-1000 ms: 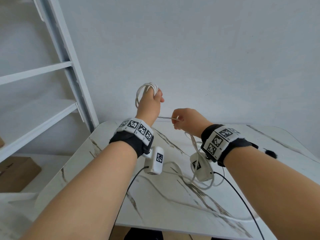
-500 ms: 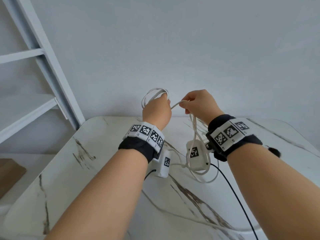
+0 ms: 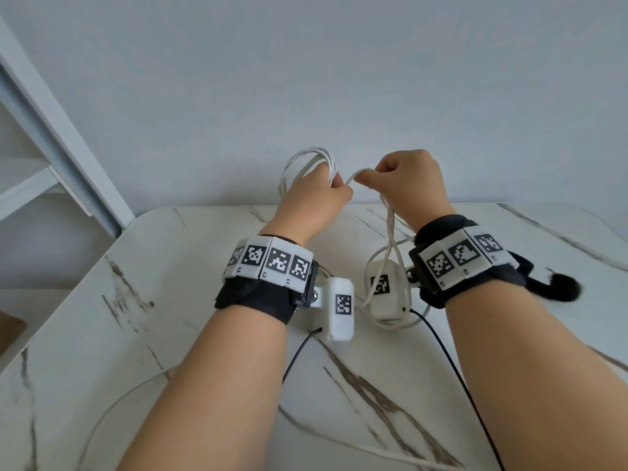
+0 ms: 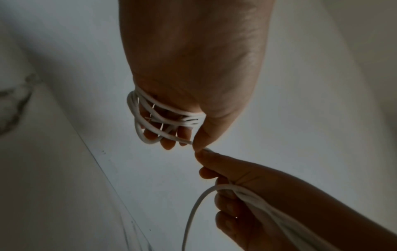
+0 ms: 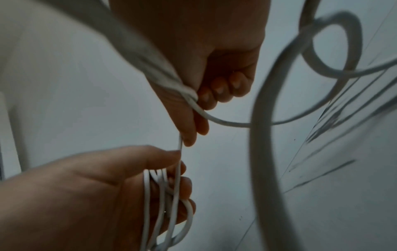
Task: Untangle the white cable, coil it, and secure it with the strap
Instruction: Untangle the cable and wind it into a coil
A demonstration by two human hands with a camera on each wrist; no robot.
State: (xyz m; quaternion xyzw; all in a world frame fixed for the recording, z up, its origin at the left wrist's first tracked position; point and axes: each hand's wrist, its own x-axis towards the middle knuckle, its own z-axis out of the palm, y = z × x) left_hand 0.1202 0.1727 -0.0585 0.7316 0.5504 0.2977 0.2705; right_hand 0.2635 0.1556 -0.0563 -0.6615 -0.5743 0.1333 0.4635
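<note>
Several loops of the white cable (image 3: 306,161) are wound around the fingers of my left hand (image 3: 314,195), which is raised above the far edge of the marble table (image 3: 170,300). In the left wrist view the coil (image 4: 154,118) crosses the fingers and the thumb pins a strand. My right hand (image 3: 401,185) sits just to the right and pinches the free strand (image 5: 179,144) beside the left thumb. Slack cable (image 3: 389,239) hangs from the right fist down to the table. No strap is visible.
More loose cable lies on the table near the front left (image 3: 112,413) and under the right wrist (image 3: 397,321). A white shelf unit (image 3: 40,164) stands at the left, a plain wall behind. Black camera leads (image 3: 452,362) trail from both wrists.
My right hand has risen and moved left until it nearly touches the left hand, carrying the free strand up to the coil. The view has tilted down and shifted right.
</note>
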